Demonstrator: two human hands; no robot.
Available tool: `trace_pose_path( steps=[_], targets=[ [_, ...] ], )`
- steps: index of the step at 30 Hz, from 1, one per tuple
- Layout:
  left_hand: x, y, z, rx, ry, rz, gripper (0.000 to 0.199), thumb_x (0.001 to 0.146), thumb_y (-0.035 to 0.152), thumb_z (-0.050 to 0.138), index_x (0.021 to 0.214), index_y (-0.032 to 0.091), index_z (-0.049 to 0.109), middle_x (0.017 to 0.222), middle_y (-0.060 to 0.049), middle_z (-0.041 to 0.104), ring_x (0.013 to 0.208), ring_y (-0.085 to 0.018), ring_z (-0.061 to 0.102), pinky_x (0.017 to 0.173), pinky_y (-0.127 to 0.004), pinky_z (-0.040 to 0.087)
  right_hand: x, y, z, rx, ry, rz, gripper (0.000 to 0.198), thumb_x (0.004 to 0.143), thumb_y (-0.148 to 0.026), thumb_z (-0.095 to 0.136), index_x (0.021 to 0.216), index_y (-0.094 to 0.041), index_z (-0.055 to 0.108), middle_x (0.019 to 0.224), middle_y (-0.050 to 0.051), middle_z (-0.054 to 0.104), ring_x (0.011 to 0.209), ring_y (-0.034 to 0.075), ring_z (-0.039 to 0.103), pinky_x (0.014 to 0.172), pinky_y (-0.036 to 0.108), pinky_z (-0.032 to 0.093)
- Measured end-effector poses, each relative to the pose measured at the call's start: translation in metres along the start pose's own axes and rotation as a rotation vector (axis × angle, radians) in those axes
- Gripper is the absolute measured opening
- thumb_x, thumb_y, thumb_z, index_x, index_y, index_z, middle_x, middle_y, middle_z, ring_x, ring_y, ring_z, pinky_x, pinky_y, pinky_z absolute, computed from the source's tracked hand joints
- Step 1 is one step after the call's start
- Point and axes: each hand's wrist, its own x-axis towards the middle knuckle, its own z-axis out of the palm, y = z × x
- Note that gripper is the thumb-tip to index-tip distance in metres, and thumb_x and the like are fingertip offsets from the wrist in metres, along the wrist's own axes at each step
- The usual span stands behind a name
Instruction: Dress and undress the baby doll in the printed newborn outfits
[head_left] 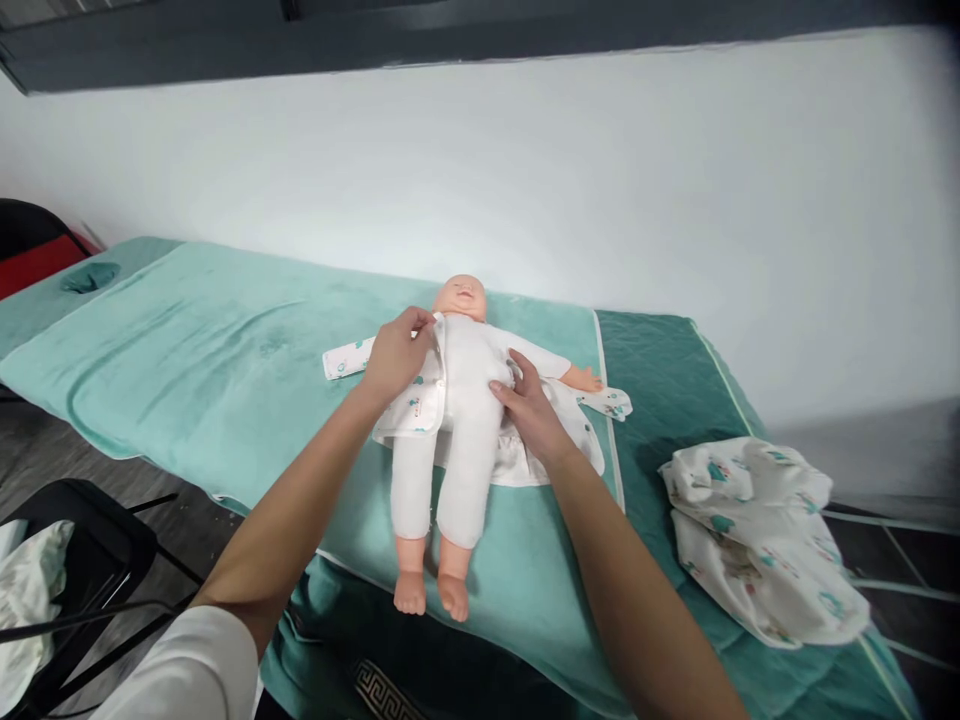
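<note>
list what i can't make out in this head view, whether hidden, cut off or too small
In the head view:
The arm of the doll at picture left: hidden by the printed garment and left hand.
Some fingers of the right hand: hidden behind the hand itself.
Rest of the cloth on the black chair: cut off by the left edge.
Small mark on the garment's flap: too small to read.

The doll head [461,296] looks smooth plastic, jacket [417,408] cloth.
</note>
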Motion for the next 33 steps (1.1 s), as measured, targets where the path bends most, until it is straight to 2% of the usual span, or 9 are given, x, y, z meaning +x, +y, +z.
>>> trace_pose_path(
  steps=[6,12,15,19,24,26,29,31,33],
  targets=[
    [0.020,-0.009,0.032,0.077,-0.218,0.209,0.034,0.103,0.025,0.042,0.129,0.020,0.062,0.142,-0.010,0.067,0.134,-0.024,0.059,0.118,-0.038,0.041,0.002,0.004,-0.004,-0.065,-0.027,-0.050,0.097,0.079,-0.061,0.078,0.157,-0.035,0.028,0.164,0.007,0.039,0.149,0.026,0.046,0.125,0.046,0.042],
    [0.045,0.028,0.061,0.275,-0.304,0.353,0.032,0.100,0.023,0.048,0.127,0.018,0.064,0.140,-0.012,0.067,0.136,-0.028,0.057,0.115,-0.042,0.044,0.002,0.007,-0.001,-0.056,-0.047,-0.110,0.088,0.078,-0.063,0.078,0.144,-0.032,0.030,0.147,0.010,0.054,0.131,0.027,0.059,0.113,0.047,0.052],
    [0.055,0.048,0.090,0.519,-0.538,0.458,0.039,0.095,0.022,0.059,0.133,0.019,0.061,0.142,-0.013,0.064,0.138,-0.031,0.053,0.110,-0.044,0.047,0.002,0.008,0.000,-0.094,-0.065,-0.190,0.084,0.079,-0.063,0.077,0.142,-0.032,0.031,0.151,0.010,0.051,0.139,0.027,0.053,0.112,0.046,0.052],
    [0.065,0.062,0.130,0.828,-0.715,0.506,0.042,0.088,0.014,0.064,0.129,0.020,0.062,0.130,-0.014,0.069,0.123,-0.031,0.062,0.100,-0.042,0.049,0.000,0.004,-0.003,-0.151,-0.168,-0.207,0.074,0.081,-0.059,0.076,0.144,-0.036,0.043,0.153,0.008,0.051,0.145,0.028,0.049,0.114,0.046,0.051],
    [0.073,0.055,0.143,0.914,-0.767,0.510,0.045,0.079,0.007,0.068,0.122,0.021,0.063,0.118,-0.013,0.072,0.103,-0.030,0.070,0.089,-0.040,0.050,0.000,-0.007,-0.032,-0.306,-0.200,-0.183,0.035,0.084,-0.055,0.072,0.106,-0.028,0.069,0.119,0.006,0.073,0.115,0.028,0.068,0.106,0.046,0.053],
    [0.074,0.049,0.136,0.887,-0.727,0.513,0.046,0.078,0.010,0.071,0.122,0.021,0.062,0.119,-0.014,0.071,0.107,-0.031,0.069,0.091,-0.040,0.048,0.002,-0.009,-0.054,-0.401,-0.078,-0.203,0.030,0.086,-0.053,0.068,0.097,-0.025,0.071,0.105,0.005,0.075,0.103,0.026,0.070,0.101,0.045,0.053],
    [0.074,0.044,0.124,0.848,-0.663,0.492,0.036,0.084,0.009,0.064,0.118,0.020,0.063,0.119,-0.016,0.070,0.110,-0.034,0.067,0.092,-0.043,0.046,0.009,-0.008,-0.085,-0.642,0.259,-0.175,0.027,0.085,-0.047,0.063,0.090,-0.022,0.070,0.091,0.007,0.074,0.090,0.025,0.068,0.093,0.045,0.053],
    [0.073,0.044,0.118,0.827,-0.628,0.464,0.035,0.084,0.004,0.060,0.115,0.019,0.064,0.119,-0.017,0.069,0.109,-0.036,0.067,0.090,-0.045,0.045,0.013,-0.005,-0.096,-0.849,0.429,-0.135,0.026,0.081,-0.046,0.064,0.083,-0.021,0.068,0.094,0.010,0.073,0.090,0.027,0.066,0.091,0.046,0.052],
    [0.071,0.047,0.114,0.818,-0.614,0.441,0.034,0.082,0.002,0.061,0.112,0.018,0.064,0.117,-0.018,0.069,0.106,-0.037,0.067,0.088,-0.045,0.045,0.015,-0.003,-0.098,-0.957,0.485,-0.095,0.030,0.079,-0.050,0.068,0.084,-0.020,0.068,0.103,0.014,0.072,0.095,0.029,0.065,0.091,0.047,0.051]
  ],
)
